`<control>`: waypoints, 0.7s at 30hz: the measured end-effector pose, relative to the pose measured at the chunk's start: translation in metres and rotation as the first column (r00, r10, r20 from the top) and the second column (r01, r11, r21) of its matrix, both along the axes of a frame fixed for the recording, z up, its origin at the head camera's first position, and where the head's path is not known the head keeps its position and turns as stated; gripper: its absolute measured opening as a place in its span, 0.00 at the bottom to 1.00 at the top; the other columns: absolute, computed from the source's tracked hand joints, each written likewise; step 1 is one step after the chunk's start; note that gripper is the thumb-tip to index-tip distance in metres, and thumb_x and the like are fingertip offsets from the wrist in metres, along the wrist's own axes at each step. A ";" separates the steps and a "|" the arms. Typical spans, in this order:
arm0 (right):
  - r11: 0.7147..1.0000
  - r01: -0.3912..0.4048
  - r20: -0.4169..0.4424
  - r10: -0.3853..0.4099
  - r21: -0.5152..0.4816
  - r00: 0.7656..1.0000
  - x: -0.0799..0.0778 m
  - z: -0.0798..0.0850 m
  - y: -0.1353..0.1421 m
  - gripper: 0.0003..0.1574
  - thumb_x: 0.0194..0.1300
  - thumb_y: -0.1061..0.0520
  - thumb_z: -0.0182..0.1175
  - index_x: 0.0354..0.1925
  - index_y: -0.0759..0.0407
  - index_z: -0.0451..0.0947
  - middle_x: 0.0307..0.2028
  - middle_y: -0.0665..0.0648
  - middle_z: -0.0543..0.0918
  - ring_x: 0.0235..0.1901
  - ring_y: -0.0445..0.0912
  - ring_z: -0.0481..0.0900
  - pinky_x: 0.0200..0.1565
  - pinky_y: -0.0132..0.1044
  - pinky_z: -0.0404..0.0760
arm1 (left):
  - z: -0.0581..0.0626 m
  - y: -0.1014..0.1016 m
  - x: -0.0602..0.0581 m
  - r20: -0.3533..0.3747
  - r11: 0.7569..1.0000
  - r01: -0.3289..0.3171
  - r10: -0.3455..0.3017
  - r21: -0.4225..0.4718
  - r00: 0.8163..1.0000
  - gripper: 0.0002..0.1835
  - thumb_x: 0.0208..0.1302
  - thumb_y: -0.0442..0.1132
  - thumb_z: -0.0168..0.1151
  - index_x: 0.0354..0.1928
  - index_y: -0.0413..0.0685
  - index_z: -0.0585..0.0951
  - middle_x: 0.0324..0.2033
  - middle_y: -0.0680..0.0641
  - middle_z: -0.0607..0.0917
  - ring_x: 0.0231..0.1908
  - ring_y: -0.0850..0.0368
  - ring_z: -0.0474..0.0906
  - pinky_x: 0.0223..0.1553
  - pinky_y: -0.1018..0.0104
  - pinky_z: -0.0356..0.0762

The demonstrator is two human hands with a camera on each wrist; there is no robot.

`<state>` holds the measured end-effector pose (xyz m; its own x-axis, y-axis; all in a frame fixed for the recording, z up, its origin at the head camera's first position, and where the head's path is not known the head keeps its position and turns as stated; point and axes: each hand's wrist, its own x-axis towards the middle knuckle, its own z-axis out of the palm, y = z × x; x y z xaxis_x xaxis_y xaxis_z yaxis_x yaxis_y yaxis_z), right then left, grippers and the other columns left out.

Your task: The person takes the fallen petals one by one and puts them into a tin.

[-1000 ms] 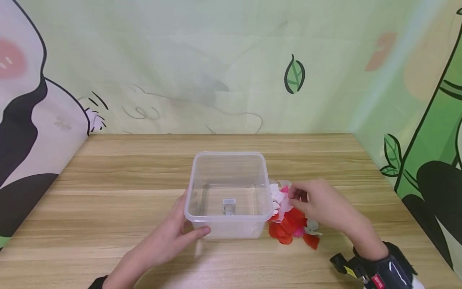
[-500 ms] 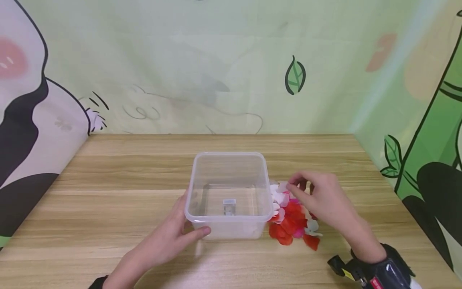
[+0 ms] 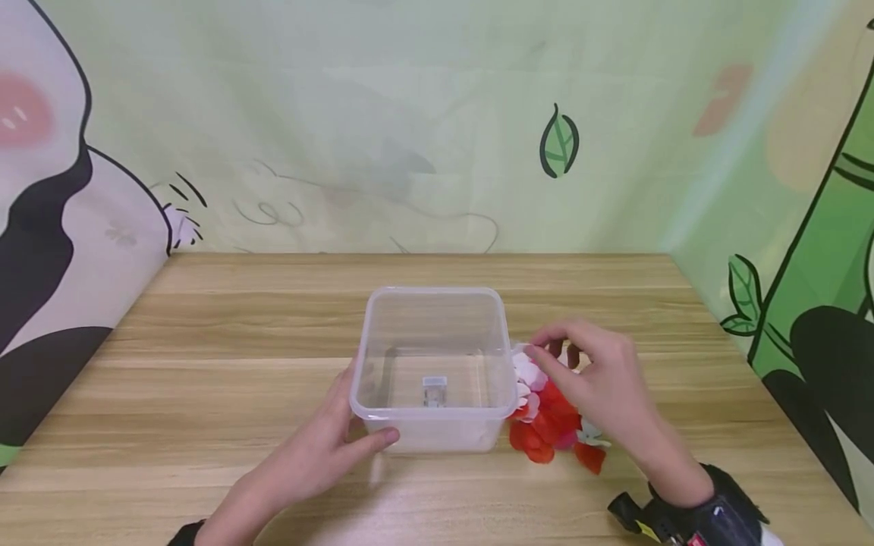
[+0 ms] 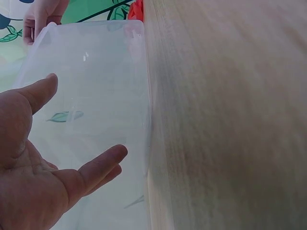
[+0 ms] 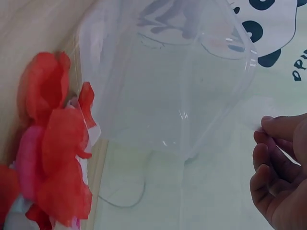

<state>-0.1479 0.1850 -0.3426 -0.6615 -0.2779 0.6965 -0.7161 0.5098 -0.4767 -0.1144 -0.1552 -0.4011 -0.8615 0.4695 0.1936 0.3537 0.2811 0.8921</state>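
Petals [image 3: 549,413] heap right of centre; the right grip [image 3: 604,371] pinches one pale petal [image 5: 259,111], which a slack hold could drop; left grip [image 3: 321,451], spread, touches the container [image 3: 444,434].

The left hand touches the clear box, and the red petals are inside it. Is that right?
Not quite: the red petals lie outside the box, heaped on the table to its right, as the head view shows. The left hand does touch the box.
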 end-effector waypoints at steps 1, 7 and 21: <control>1.000 -0.009 -0.008 0.009 -0.007 1.000 0.000 0.000 -0.002 0.18 0.51 0.72 0.77 0.38 0.55 0.88 0.30 0.45 0.84 0.28 0.40 0.76 0.28 0.26 0.75 | 0.000 0.000 0.000 -0.001 1.000 -0.003 0.003 -0.005 1.000 0.56 0.69 0.39 0.69 0.83 0.71 0.38 0.69 0.42 0.62 0.58 0.43 0.77 0.55 0.59 0.81; 0.998 -0.065 -0.050 0.064 -0.023 0.997 0.000 -0.004 -0.009 0.20 0.47 0.73 0.79 0.38 0.56 0.88 0.31 0.48 0.85 0.26 0.41 0.74 0.27 0.25 0.74 | -0.001 0.000 -0.001 -0.002 1.000 0.002 -0.002 0.000 1.000 0.56 0.69 0.39 0.69 0.83 0.69 0.39 0.69 0.42 0.62 0.58 0.44 0.77 0.54 0.59 0.81; 0.996 -0.086 -0.057 0.085 -0.008 0.995 -0.001 -0.010 -0.013 0.14 0.55 0.59 0.80 0.40 0.56 0.87 0.32 0.47 0.85 0.25 0.42 0.74 0.25 0.25 0.71 | 0.000 -0.001 -0.001 0.008 1.000 -0.006 0.007 -0.009 1.000 0.56 0.69 0.41 0.69 0.83 0.71 0.39 0.68 0.42 0.62 0.58 0.46 0.77 0.55 0.59 0.81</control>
